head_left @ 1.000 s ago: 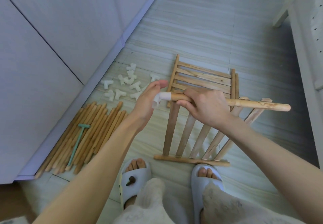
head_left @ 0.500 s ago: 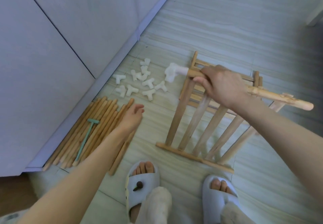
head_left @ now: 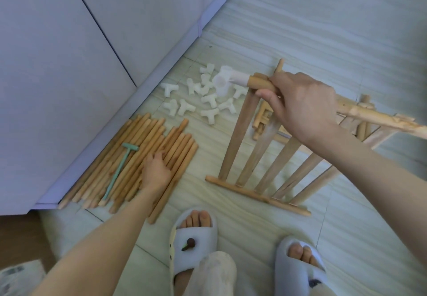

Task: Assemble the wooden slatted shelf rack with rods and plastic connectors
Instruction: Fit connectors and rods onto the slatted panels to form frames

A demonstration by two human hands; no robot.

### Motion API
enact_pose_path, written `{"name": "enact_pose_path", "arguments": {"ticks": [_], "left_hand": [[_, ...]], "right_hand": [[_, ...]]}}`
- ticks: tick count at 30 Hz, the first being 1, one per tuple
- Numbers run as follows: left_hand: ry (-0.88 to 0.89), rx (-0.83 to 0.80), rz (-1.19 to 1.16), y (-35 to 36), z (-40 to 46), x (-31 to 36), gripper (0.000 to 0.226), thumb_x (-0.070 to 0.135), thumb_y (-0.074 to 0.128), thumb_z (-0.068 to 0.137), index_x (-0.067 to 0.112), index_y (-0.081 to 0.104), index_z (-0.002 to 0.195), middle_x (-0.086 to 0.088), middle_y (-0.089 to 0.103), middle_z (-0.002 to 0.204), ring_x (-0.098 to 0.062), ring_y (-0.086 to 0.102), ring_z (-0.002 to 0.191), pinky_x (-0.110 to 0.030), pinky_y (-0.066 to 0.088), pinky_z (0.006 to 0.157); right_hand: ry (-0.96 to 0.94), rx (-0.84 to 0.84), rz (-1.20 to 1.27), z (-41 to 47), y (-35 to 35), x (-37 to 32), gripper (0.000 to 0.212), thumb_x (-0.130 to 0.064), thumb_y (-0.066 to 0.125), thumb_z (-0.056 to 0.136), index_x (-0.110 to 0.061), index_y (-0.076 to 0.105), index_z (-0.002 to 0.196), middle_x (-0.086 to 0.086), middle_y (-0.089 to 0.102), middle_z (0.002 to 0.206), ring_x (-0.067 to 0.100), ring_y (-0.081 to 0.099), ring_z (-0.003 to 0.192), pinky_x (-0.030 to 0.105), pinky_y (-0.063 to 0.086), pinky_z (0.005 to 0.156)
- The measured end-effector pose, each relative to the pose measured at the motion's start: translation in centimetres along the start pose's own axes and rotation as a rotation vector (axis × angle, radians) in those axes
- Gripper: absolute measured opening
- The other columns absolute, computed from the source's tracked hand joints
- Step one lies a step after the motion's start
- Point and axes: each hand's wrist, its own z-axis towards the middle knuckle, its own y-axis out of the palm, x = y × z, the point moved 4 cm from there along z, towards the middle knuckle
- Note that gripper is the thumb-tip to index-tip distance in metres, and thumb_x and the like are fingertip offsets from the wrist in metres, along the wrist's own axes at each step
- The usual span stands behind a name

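Pale tiled floor (head_left: 323, 41): wooden rods (head_left: 147, 157) by wall, white connectors (head_left: 208, 101) beyond, slatted panel (head_left: 265, 164) right.

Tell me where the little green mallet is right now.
The green mallet lies on top of the pile of wooden rods on the floor by the wall's baseboard, just left of the left hand.

rods (head_left: 129, 164) left – connectors (head_left: 198, 96) behind | slatted panel (head_left: 261, 157) right
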Motion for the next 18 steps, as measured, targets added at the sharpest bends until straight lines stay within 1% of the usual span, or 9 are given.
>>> {"name": "enact_pose_path", "arguments": {"ticks": [3, 6, 8, 10, 12, 13, 15, 18], "left_hand": [[0.061, -0.004, 0.108, -0.4, 1.3, -0.2, 0.053, -0.002, 0.043, 0.087, 0.007, 0.037, 0.139, -0.016, 0.033, 0.142, -0.032, 0.029, 0.132, -0.045, 0.03, 0.108], [0.078, 0.008, 0.108, -0.7, 2.3, -0.7, 0.049, -0.001, 0.043, 0.089, 0.008, 0.041, 0.137, -0.016, 0.038, 0.139, -0.031, 0.035, 0.129, -0.044, 0.033, 0.107], [0.085, 0.029, 0.055, -0.7, 2.5, -1.1, 0.045, -0.004, 0.04, 0.09, 0.007, 0.046, 0.132, -0.015, 0.043, 0.134, -0.03, 0.042, 0.124, -0.04, 0.038, 0.104], [0.059, 0.074, -0.025, -0.7, 2.4, -1.7, 0.039, -0.005, 0.04, 0.09, 0.005, 0.051, 0.126, -0.015, 0.049, 0.128, -0.029, 0.048, 0.117, -0.036, 0.042, 0.096], [-0.013, 0.145, -0.137, -1.0, 2.1, -2.6, 0.034, -0.007, 0.039, 0.089, 0.004, 0.056, 0.117, -0.014, 0.056, 0.121, -0.027, 0.053, 0.11, -0.032, 0.044, 0.087], [-0.064, 0.194, -0.205, -1.4, 1.9, -3.3, 0.033, -0.008, 0.039, 0.088, 0.004, 0.057, 0.114, -0.014, 0.058, 0.117, -0.027, 0.055, 0.107, -0.031, 0.043, 0.085], [-0.147, 0.3, -0.317, -2.4, 1.2, -5.1, 0.033, -0.011, 0.04, 0.086, 0.002, 0.059, 0.11, -0.015, 0.061, 0.113, -0.027, 0.057, 0.105, -0.031, 0.043, 0.087], [-0.121, 0.357, -0.309, -3.4, 0.1, -7.2, 0.033, -0.011, 0.04, 0.087, 0.001, 0.058, 0.111, -0.017, 0.059, 0.113, -0.03, 0.055, 0.107, -0.036, 0.044, 0.092]], "right_hand": [[0.017, -0.011, 0.023, -0.2, -0.1, -0.1, 0.037, -0.039, 0.053, 0.09, -0.006, 0.061, 0.077, 0.008, 0.055, 0.059, 0.03, 0.055, 0.054, 0.015, 0.012, 0.048], [0.005, -0.028, 0.026, -0.3, 0.1, -0.3, 0.04, -0.042, 0.048, 0.091, -0.006, 0.063, 0.079, 0.006, 0.055, 0.06, 0.029, 0.056, 0.056, 0.021, 0.02, 0.047], [-0.006, -0.027, 0.028, -0.3, 0.3, -0.4, 0.04, -0.042, 0.048, 0.091, -0.006, 0.064, 0.081, 0.007, 0.056, 0.061, 0.03, 0.057, 0.057, 0.023, 0.023, 0.047], [-0.012, -0.029, 0.03, -0.2, 0.5, -0.4, 0.041, -0.042, 0.047, 0.091, -0.006, 0.064, 0.082, 0.008, 0.058, 0.062, 0.031, 0.057, 0.058, 0.023, 0.023, 0.048], [-0.013, -0.03, 0.033, -0.2, 0.7, -0.3, 0.041, -0.042, 0.047, 0.091, -0.006, 0.063, 0.082, 0.009, 0.058, 0.062, 0.032, 0.057, 0.057, 0.023, 0.023, 0.048], [-0.012, -0.031, 0.036, -0.3, 0.8, -0.2, 0.041, -0.042, 0.046, 0.091, -0.006, 0.063, 0.081, 0.01, 0.057, 0.062, 0.032, 0.057, 0.056, 0.022, 0.022, 0.048], [-0.012, -0.043, 0.038, -0.5, 1.1, 0.0, 0.042, -0.043, 0.045, 0.092, -0.006, 0.061, 0.08, 0.01, 0.057, 0.062, 0.032, 0.057, 0.056, 0.022, 0.02, 0.049], [-0.017, -0.058, 0.033, -0.9, 1.5, 0.1, 0.041, -0.041, 0.047, 0.091, -0.005, 0.062, 0.08, 0.012, 0.057, 0.062, 0.034, 0.058, 0.056, 0.018, 0.014, 0.05]]}}
